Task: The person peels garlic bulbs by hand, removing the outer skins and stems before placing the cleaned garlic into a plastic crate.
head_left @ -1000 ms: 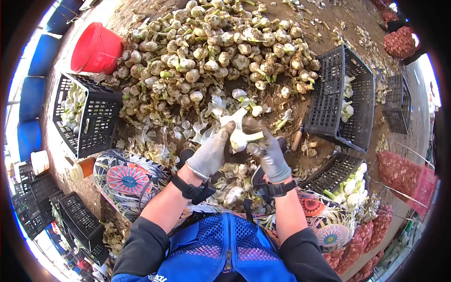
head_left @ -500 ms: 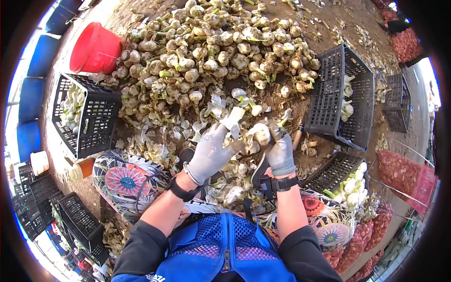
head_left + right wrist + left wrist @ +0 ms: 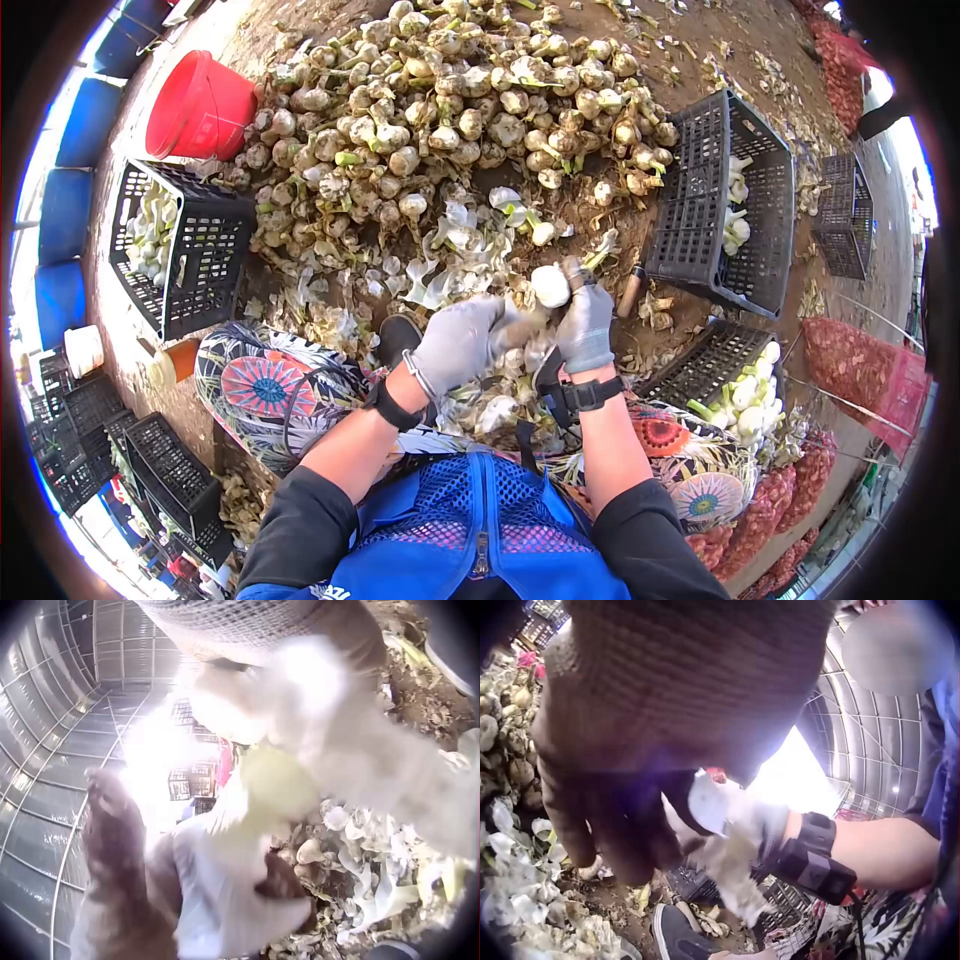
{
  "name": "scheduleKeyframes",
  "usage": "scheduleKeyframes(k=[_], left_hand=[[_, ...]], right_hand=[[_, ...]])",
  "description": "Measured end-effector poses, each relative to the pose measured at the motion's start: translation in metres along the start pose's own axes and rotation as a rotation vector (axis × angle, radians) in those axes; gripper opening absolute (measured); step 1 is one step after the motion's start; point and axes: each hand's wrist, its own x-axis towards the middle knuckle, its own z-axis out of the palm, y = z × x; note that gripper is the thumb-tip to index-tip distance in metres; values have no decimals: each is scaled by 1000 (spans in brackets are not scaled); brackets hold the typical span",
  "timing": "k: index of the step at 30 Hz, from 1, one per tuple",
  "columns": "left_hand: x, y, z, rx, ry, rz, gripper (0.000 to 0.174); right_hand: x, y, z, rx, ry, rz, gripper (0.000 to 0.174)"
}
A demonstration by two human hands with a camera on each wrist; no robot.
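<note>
In the head view my gloved right hand grips a white garlic bulb, thumb and fingers round its side. The right wrist view shows the bulb's pale green cut stem, blurred, pointing towards the other hand. My gloved left hand is just left of the bulb and lower, blurred, its thumb spread away from the fingers. Its fingers hang downward in the left wrist view. A strip of pale garlic skin dangles beyond them, smeared by motion. Peeled skins litter the ground ahead of both hands.
A big heap of unpeeled garlic lies ahead. Black crates stand left and right, some garlic in each. A red bucket is at far left. Near the right knee are white bulbs and a wooden handle.
The left hand came away from the bulb with a pale piece of garlic skin, then dropped lower and nearer the body. The right hand keeps the bulb, which now looks whiter.
</note>
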Motion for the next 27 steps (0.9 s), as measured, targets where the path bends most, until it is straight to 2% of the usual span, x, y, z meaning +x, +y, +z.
scheduleKeyframes(k=[1, 2, 3, 4, 5, 7, 8, 9, 10, 11, 13, 14, 15, 16, 17, 18, 19, 21, 22, 24, 25, 26, 27], left_hand=[[4, -2, 1, -45, 132, -45, 50], [6, -2, 3, -61, 203, 18, 42], [7, -1, 5, -62, 206, 18, 42], [8, 2, 6, -62, 87, -13, 36], [8, 3, 6, -62, -32, -45, 30], [3, -2, 11, -58, -45, -63, 24], [1, -5, 12, -39, -33, -75, 22], [-1, -8, 14, -21, -21, -85, 21], [0, -20, 26, 63, 24, -59, 20], [2, -20, 26, 56, 16, -55, 20], [9, -19, 21, -100, -11, -141, 22], [12, -16, 15, -127, -30, -181, 27], [15, -11, 8, -120, -32, -195, 27], [18, -6, 1, -45, -47, -267, 29], [21, -6, -3, 30, -63, -337, 31], [21, -11, -2, -6, -38, -334, 34], [22, -16, 0, 1, -39, -347, 34], [25, -25, 6, -62, 44, -332, 32], [24, -27, 8, -197, 127, -293, 38], [27, -34, 16, -180, 209, -264, 40], [30, -34, 20, -160, 280, -221, 42], [34, -28, 12, -115, 180, -259, 56], [37, -27, 14, -122, 177, -251, 56]], right_hand=[[-6, 0, 12, 100, 5, -16, 25], [-11, 3, 15, 91, -62, -22, 24], [-13, 6, 15, 81, -130, -29, 24], [-8, 9, 11, 95, -146, 35, 25], [-13, -15, 16, 122, -130, -1, 29], [10, -38, -21, 851, -150, 118, 43], [24, -64, -43, 1041, -228, 67, 46], [35, -84, -61, 1131, -548, -117, 47], [43, -99, -78, 1188, -531, -227, 50], [59, -102, -85, 1112, -608, -289, 47], [76, -93, -71, 914, -335, -250, 39], [90, -80, -56, 788, -245, -105, 32], [103, -59, -38, 342, -233, -221, 25], [109, -44, -12, -160, -27, -150, 19], [155, 13, -13, -580, -4, -322, 15], [164, 26, 1, -859, -153, -465, 25], [164, 39, 18, -1330, -38, -476, 33], [161, 48, 28, -1530, -167, -285, 40], [169, 56, 24, -1439, -184, -264, 40], [191, 83, 2, -1203, -204, -234, 43], [185, 89, -3, -949, -180, -200, 44], [168, 83, 1, -566, -149, -40, 43], [143, 69, 9, -178, -117, 111, 42]])
